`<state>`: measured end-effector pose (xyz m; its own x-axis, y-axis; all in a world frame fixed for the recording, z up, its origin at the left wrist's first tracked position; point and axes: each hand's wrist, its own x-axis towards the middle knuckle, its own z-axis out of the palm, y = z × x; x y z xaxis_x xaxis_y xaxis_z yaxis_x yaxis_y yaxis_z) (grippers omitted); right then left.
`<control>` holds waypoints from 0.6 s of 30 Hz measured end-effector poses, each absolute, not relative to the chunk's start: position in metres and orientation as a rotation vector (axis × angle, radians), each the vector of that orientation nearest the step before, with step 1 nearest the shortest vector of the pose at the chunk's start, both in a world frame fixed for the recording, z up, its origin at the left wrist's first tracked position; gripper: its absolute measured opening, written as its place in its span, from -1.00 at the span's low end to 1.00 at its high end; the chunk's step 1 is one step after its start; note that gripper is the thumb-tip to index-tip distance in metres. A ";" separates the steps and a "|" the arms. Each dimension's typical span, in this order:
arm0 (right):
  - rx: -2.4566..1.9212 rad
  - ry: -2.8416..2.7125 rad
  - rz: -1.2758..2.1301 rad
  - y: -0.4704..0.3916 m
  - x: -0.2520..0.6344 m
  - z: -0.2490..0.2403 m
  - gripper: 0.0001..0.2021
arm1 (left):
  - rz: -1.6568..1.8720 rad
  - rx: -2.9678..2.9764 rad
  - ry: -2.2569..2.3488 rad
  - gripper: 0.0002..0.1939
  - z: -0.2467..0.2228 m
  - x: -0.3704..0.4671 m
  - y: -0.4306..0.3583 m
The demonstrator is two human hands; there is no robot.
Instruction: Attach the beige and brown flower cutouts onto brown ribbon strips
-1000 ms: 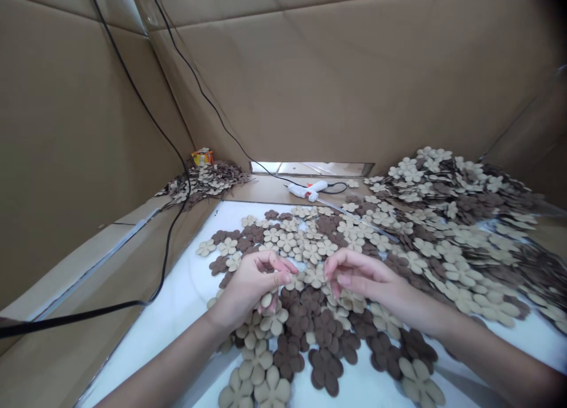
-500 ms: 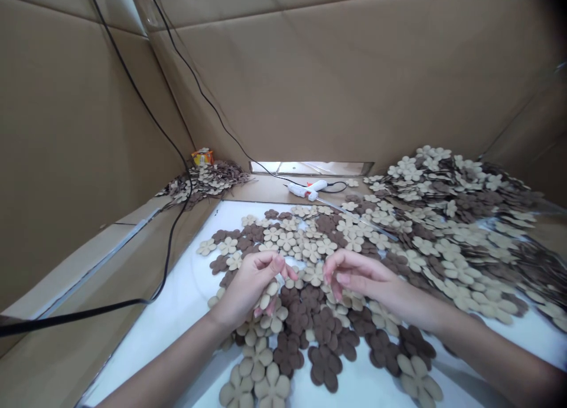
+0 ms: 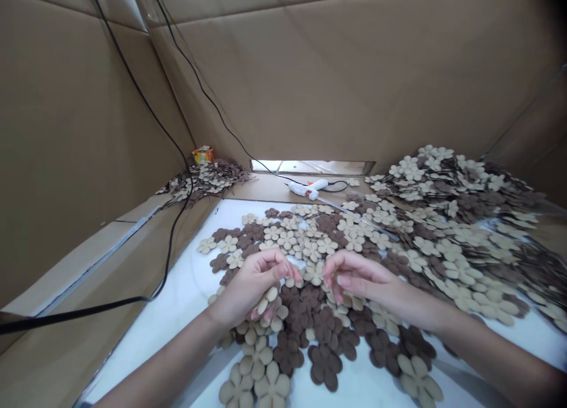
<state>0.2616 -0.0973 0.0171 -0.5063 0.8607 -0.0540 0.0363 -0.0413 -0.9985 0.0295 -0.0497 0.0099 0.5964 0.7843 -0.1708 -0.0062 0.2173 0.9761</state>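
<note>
Loosely curled left hand (image 3: pixel 257 281), beige flower (image 3: pixel 266 302) inside

A brown wall (image 3: pixel 336 83) rises behind the tabletop (image 3: pixel 186 284), creased across its upper part. Just beyond the far edge, a low, wide slot (image 3: pixel 325 167) in it lets in brightness. Another brown wall (image 3: pixel 75 136) stands past the left edge, meeting the first beyond the far-left corner. Soft light leaves faint shadows on both.
</note>
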 end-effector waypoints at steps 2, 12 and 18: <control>-0.966 -1.597 1.625 -0.098 0.262 0.017 -0.81 | 0.607 1.248 0.795 -0.76 0.007 0.029 -0.049; -0.940 -1.609 1.644 -0.097 0.262 0.014 -0.79 | 0.644 1.179 0.843 -0.69 0.004 0.030 -0.048; -0.930 -1.614 1.649 -0.096 0.262 0.012 -0.79 | 0.649 1.199 0.844 -0.72 0.001 0.029 -0.051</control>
